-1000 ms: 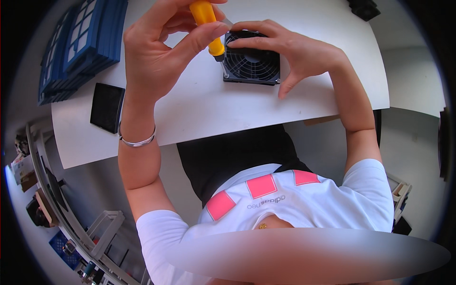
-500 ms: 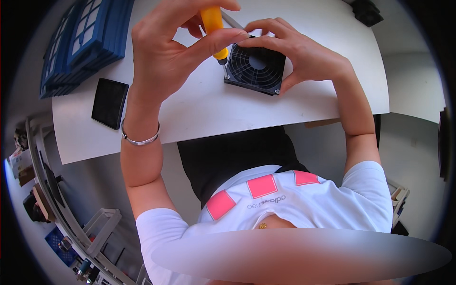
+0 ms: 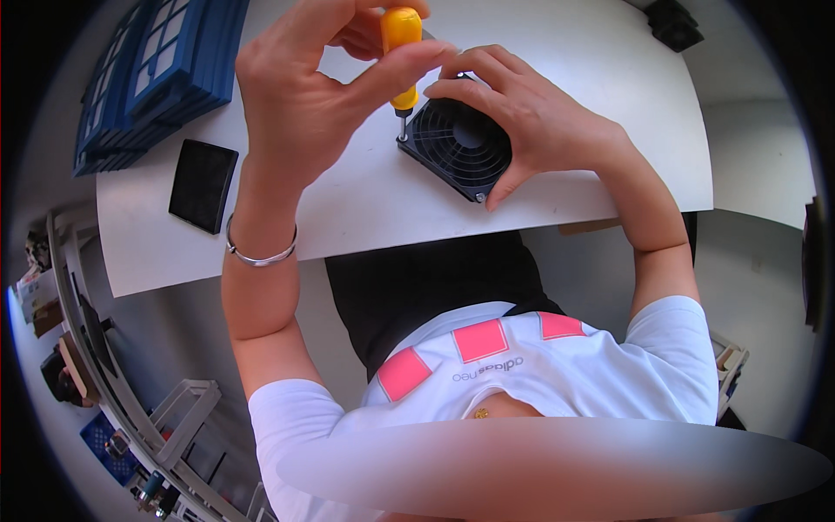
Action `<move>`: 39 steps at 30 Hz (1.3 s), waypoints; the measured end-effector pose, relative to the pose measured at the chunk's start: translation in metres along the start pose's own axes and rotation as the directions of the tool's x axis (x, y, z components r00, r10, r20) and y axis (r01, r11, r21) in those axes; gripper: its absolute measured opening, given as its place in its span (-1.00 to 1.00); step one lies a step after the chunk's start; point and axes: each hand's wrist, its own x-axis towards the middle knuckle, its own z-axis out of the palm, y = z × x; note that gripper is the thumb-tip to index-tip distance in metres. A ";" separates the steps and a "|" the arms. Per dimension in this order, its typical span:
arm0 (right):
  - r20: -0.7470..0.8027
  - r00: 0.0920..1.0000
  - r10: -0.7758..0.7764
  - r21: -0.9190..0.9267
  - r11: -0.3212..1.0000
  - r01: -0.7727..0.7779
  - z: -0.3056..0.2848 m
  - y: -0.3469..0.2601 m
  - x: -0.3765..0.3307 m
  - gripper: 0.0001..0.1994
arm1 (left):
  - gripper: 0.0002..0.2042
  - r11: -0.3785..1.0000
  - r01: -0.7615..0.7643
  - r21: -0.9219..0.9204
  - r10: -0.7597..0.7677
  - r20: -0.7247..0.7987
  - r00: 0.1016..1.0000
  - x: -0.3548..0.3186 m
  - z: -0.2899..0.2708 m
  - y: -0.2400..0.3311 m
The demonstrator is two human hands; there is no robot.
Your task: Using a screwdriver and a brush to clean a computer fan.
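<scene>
My left hand [image 3: 317,100] is closed around a yellow-handled screwdriver [image 3: 401,33], held nearly upright. Its metal tip meets a screw at the left corner of a square black fan [image 3: 432,142] with a round ringed grille. Fingers of my right hand [image 3: 548,113] grip the fan from its far and right sides, keeping it on the white table [image 3: 365,204]. Another silver screw [image 3: 479,197] shows at the fan's near corner, beside my right thumb. The fan's far side is partly covered by my right fingers.
A flat black rectangular piece [image 3: 203,187] lies on the table, left of my left forearm. Blue stacked crates [image 3: 161,78] stand at the far left. A black device [image 3: 672,24] sits at the far right corner. Below left is a white shelf frame [image 3: 187,418].
The fan has turned clockwise, its near corner swinging toward me and leftward with my right hand. The screwdriver has shifted with the fan's left corner and stands more upright.
</scene>
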 end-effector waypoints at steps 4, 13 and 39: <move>-0.086 0.996 0.018 -0.085 0.996 -0.026 0.009 -0.010 0.002 0.05 | -0.70 0.980 0.003 0.197 0.015 -0.086 0.996 -0.002 0.002 0.005; -0.029 0.999 -0.016 -0.084 0.996 0.014 0.013 -0.010 0.005 0.09 | -0.69 0.955 0.051 0.291 0.003 -0.181 0.984 0.001 0.005 0.007; -0.138 0.987 0.082 -0.129 0.987 -0.100 0.027 -0.023 0.007 0.01 | -0.73 0.993 -0.115 0.031 0.114 0.034 0.993 -0.004 0.002 -0.006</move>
